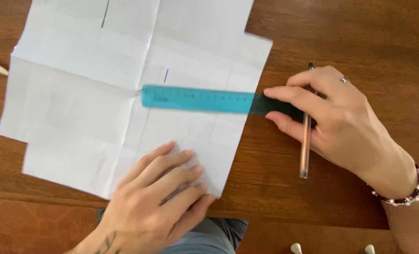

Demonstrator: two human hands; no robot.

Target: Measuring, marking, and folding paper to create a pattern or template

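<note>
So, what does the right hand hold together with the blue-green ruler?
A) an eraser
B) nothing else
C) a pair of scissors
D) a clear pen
D: the right hand grips the end of the ruler with its fingertips, and a clear pen passes through the same hand.
</note>
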